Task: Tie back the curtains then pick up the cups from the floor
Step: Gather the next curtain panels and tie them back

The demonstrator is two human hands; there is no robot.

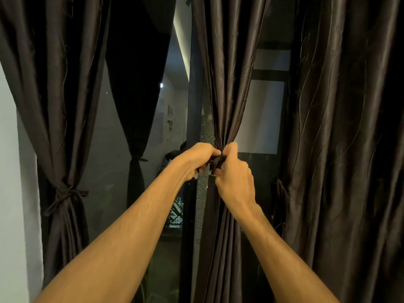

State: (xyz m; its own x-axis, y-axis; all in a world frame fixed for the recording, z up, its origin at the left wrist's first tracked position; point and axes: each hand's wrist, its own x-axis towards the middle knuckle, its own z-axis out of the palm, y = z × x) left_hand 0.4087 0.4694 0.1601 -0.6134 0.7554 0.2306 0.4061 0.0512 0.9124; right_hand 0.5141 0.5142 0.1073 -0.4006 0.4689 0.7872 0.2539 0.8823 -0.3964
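Night-dark window glass fills the middle left, reflecting a lit room, with a pale white wall at the left edge. A dark brown satin curtain at left hangs knotted with its sash. At centre, the left hand and right hand both grip a dark fabric tie strip around the gathered middle brown curtain. A third brown curtain hangs loose at right.

Both bare forearms, left and right, stretch forward and upward, converging. The left grip is curled, knuckles up. The right grip sits just beside it, back toward the camera, fingers folded. Both pinch the dark tie between them.
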